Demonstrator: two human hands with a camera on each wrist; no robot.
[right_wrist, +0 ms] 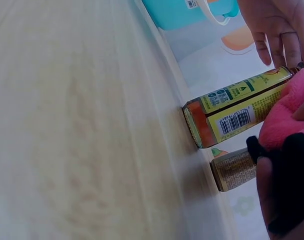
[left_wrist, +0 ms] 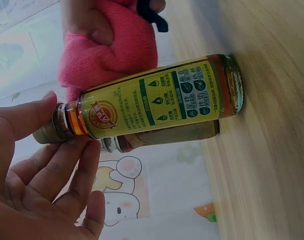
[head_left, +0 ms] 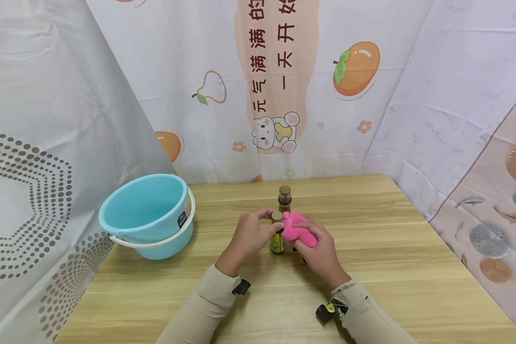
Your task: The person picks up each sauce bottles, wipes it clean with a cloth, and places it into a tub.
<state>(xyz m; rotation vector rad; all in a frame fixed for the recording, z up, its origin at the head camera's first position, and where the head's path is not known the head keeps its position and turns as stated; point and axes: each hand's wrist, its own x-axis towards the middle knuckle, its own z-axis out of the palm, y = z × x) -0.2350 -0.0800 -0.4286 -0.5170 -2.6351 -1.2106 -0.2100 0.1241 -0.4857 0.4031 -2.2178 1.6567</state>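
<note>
A glass bottle with a yellow-green label (left_wrist: 157, 97) stands upright on the table, amber liquid showing at its base. My left hand (head_left: 251, 232) pinches it at the neck, just below the cap, between thumb and fingers. In my right hand (head_left: 322, 251) is a bunched pink cloth (head_left: 298, 231), which lies against the bottle's upper side. A black strap-like piece (right_wrist: 287, 185) shows by the right fingers; what it belongs to I cannot tell. Right behind stands a second bottle (head_left: 285, 196) with a gold-brown cap, its lower part partly hidden in the head view.
On the left of the wood-grain table (head_left: 370, 267) stands a light blue bucket (head_left: 150, 205), its white handle (head_left: 163, 242) hanging down at the front. Printed curtains (head_left: 189, 57) hang behind the table and along both sides.
</note>
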